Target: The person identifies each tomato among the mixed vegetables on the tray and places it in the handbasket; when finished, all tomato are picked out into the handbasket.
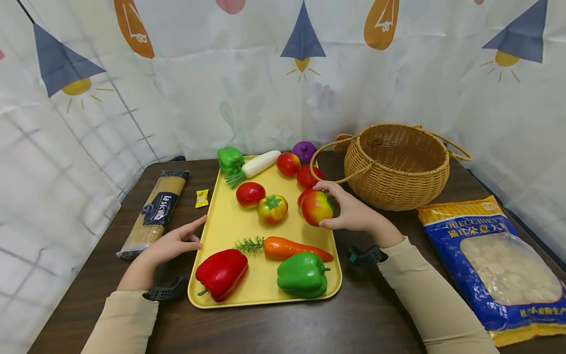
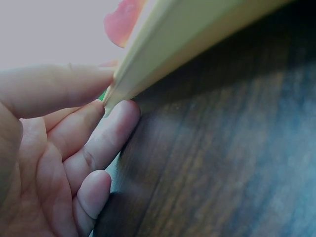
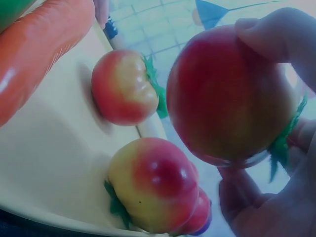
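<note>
My right hand (image 1: 349, 209) grips a red-and-yellow toy tomato (image 1: 317, 208) by its sides, raised over the right part of the yellow tray (image 1: 239, 226). In the right wrist view the tomato's green leaves face the palm. A second red-and-yellow tomato (image 1: 272, 209) lies mid-tray with its leaves up, and another red one (image 1: 302, 199) is partly hidden behind the held one. At the tray's left rim, my left hand (image 1: 170, 244) touches the edge with its fingertips, the index finger stretched forward.
Also on the tray are a carrot (image 1: 292, 248), red pepper (image 1: 223, 274), green peppers (image 1: 302, 275), a white radish (image 1: 262, 163) and several red toys. A wicker basket (image 1: 393, 182) stands at right, behind a blue pasta bag (image 1: 491, 265). Spaghetti (image 1: 156, 211) and a yellow sachet (image 1: 202, 198) lie left.
</note>
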`<act>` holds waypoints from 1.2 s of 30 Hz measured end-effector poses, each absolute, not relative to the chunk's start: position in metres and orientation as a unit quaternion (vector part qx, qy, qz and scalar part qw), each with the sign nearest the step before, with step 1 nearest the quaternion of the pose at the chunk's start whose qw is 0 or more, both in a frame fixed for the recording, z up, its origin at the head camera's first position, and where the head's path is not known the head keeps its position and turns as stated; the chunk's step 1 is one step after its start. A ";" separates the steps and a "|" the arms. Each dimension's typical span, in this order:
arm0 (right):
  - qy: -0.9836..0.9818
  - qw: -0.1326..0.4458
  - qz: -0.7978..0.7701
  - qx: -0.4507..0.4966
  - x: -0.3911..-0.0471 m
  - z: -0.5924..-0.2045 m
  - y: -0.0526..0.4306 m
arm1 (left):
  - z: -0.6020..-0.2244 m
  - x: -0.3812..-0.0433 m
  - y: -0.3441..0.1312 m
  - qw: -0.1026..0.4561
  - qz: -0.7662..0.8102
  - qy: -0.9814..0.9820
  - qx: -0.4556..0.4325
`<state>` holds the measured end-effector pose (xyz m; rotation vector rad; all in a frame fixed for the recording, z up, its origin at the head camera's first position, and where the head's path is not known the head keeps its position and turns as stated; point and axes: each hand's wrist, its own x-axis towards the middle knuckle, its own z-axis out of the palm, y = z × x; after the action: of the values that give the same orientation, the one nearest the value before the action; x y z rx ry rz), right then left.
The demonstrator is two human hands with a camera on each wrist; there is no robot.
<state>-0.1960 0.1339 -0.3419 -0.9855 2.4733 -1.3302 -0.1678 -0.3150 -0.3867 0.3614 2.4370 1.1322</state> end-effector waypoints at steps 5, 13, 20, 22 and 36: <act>0.832 0.066 -0.439 -0.332 -0.197 -0.343 0.136 | -0.387 -0.168 -0.315 0.213 0.408 0.878 0.132; 0.839 0.073 -0.450 -0.295 -0.196 -0.341 0.136 | -0.387 -0.168 -0.315 0.215 0.410 0.876 0.134; 0.839 0.071 -0.462 -0.281 -0.197 -0.342 0.135 | -0.387 -0.168 -0.315 0.210 0.408 0.878 0.137; 0.834 0.068 -0.467 -0.287 -0.198 -0.342 0.136 | -0.386 -0.169 -0.315 0.210 0.408 0.878 0.136; 0.809 0.052 -0.489 -0.322 -0.196 -0.340 0.140 | -0.386 -0.168 -0.314 0.214 0.410 0.877 0.127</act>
<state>-0.1964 0.1395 -0.3397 -0.9807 2.4588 -1.4887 -0.1678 -0.3142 -0.3858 0.3528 2.4336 1.1388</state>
